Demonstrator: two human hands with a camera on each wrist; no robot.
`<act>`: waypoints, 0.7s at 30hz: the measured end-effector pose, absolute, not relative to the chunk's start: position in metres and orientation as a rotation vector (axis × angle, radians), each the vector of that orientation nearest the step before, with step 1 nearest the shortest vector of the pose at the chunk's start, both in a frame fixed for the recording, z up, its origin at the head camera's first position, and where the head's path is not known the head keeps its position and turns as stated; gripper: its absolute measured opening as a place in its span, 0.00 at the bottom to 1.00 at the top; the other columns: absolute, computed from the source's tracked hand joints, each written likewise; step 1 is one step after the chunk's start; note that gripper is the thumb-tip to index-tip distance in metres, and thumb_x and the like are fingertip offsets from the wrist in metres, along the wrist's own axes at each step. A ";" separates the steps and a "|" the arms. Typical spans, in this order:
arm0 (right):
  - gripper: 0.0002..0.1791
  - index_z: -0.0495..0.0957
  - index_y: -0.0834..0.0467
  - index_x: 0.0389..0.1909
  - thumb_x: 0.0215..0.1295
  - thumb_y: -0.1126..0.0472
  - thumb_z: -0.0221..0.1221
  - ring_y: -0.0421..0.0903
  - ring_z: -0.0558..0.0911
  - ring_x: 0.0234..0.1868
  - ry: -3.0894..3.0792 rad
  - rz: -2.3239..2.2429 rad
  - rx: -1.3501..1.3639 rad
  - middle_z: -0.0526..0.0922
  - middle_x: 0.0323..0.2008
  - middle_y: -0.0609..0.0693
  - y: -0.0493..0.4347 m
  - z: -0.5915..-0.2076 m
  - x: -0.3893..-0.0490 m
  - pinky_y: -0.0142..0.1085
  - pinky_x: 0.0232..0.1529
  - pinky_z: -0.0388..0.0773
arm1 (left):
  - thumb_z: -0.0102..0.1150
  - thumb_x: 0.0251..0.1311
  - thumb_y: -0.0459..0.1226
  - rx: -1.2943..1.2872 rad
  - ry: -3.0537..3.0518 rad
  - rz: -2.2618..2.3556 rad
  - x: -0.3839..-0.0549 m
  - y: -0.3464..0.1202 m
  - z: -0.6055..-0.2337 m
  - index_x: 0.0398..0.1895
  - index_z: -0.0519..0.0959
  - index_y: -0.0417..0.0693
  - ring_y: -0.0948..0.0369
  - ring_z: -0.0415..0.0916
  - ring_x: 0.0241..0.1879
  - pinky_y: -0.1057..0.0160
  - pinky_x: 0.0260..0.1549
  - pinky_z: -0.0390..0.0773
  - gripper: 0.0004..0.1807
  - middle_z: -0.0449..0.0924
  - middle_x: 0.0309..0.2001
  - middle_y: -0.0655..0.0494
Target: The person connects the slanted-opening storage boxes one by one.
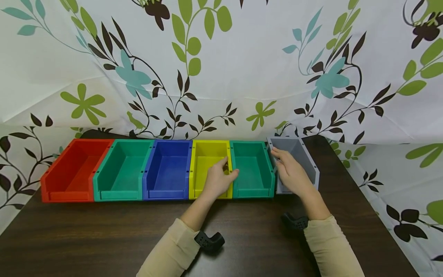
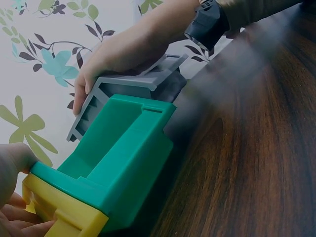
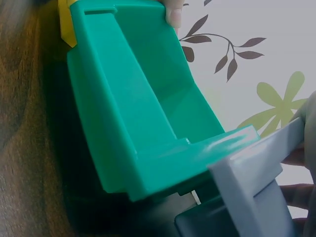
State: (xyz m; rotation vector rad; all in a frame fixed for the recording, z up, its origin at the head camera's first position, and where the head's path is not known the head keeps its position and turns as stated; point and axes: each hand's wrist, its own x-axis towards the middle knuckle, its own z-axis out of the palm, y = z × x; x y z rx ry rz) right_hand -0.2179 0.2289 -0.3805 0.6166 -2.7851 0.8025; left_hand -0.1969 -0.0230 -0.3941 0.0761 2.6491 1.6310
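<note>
My left hand (image 1: pixel 219 178) pinches the touching side walls of the yellow bin (image 1: pixel 200 161) and the right-hand green bin (image 1: pixel 250 165). Its fingers curl down inside the yellow bin, and its thumb reaches over the green rim. With my right hand (image 1: pixel 292 171) I grip the left side wall of the grey bin (image 1: pixel 313 163), at the right end of the row. The grey bin stands slightly askew, its rim close against the green bin's right wall. In the right wrist view, the grey wall (image 3: pixel 247 173) overlaps the green bin's corner.
A blue bin (image 1: pixel 167 194), another green bin (image 1: pixel 117 195) and a red bin (image 1: pixel 67 196) continue the row leftward. All stand on a dark wooden table (image 1: pixel 104 238). Behind hangs a white leaf-patterned cloth (image 1: pixel 228 50). Each wrist wears a black device (image 1: pixel 209 242).
</note>
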 end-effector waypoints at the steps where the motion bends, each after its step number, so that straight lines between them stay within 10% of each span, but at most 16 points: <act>1: 0.23 0.64 0.62 0.66 0.73 0.61 0.40 0.56 0.64 0.68 -2.784 0.805 0.616 0.63 0.69 0.56 0.229 -0.380 -0.218 0.55 0.64 0.62 | 0.60 0.59 0.45 0.075 2.649 1.631 -0.197 -0.023 -0.394 0.68 0.63 0.38 0.51 0.74 0.56 0.51 0.56 0.75 0.36 0.75 0.59 0.41; 21: 0.25 0.62 0.58 0.69 0.74 0.58 0.41 0.55 0.61 0.70 -2.859 0.841 0.549 0.61 0.71 0.52 0.228 -0.384 -0.216 0.56 0.66 0.61 | 0.60 0.59 0.44 0.089 2.656 1.649 -0.197 -0.022 -0.396 0.67 0.63 0.38 0.51 0.74 0.55 0.52 0.55 0.76 0.36 0.75 0.58 0.41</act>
